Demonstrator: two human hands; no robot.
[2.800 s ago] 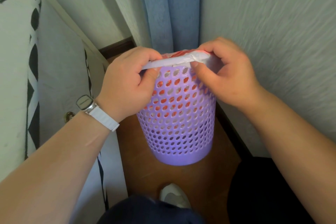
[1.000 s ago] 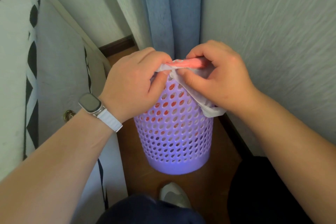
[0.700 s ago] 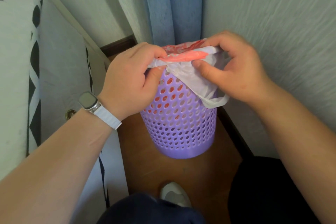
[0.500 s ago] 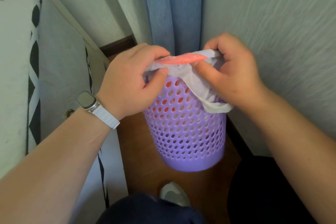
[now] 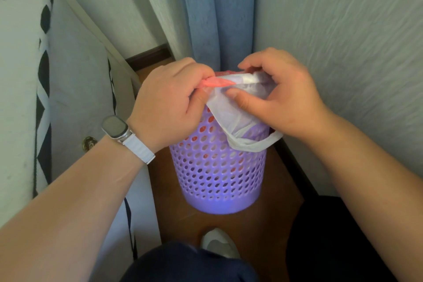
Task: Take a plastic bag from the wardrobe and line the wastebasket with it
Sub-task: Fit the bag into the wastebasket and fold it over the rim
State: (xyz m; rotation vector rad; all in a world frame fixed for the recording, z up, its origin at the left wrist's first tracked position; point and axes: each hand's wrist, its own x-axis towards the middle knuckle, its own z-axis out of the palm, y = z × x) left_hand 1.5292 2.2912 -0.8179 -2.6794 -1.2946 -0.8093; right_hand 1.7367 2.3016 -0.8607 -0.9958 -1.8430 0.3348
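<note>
A purple perforated wastebasket [image 5: 219, 174] stands on the wooden floor in a narrow corner. A white and red plastic bag [image 5: 231, 112] sits inside it, red showing through the holes, with its edge folded over the near rim and a handle loop hanging down the right side. My left hand [image 5: 169, 103] pinches the red part of the bag's edge at the rim's left. My right hand [image 5: 281, 96] grips the white edge at the rim's right, thumb pressed on the plastic.
A blue curtain [image 5: 217, 11] hangs behind the basket, and a textured wall [image 5: 343, 30] runs close on the right. A white bed with black pattern [image 5: 43, 80] borders the left. A white shoe [image 5: 217, 245] rests on the floor in front of the basket.
The bag's white edge has been pulled further down over the near rim and its handle loop now hangs outside. Both hands moved closer together at the rim; the basket shifted slightly.
</note>
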